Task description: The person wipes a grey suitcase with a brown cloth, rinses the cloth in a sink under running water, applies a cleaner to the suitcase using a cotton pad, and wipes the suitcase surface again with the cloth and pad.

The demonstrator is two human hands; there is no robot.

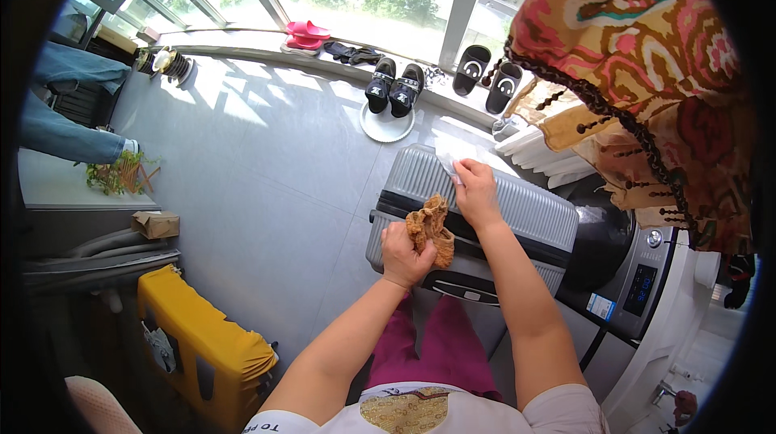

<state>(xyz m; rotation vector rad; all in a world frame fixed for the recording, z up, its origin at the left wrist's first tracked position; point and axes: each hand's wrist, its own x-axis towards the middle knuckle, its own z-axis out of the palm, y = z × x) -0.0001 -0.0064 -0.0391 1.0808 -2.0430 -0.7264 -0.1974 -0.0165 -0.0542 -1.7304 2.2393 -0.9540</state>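
My left hand (pixel 404 256) is closed round a crumpled orange-brown cloth (pixel 431 228) with a fuzzy, bumpy texture. Ahead of it and to the right, my right hand (pixel 477 190) pinches a thin white sheet (pixel 447 158), perhaps a wipe or tissue, at the far edge of a suitcase. Both hands are over this silver-grey ribbed suitcase (pixel 513 212), which has a black band along its middle and a black handle on the side towards me. Whether the sheet touches the shell I cannot tell.
Black sandals (pixel 394 93) rest on a white round dish (pixel 388 128) beyond the suitcase. Slippers line the window ledge. Patterned fabric (pixel 630 54) hangs at the right above a silver appliance (pixel 647 280). A yellow-covered case (pixel 202 345) stands at the lower left; jeans hang far left.
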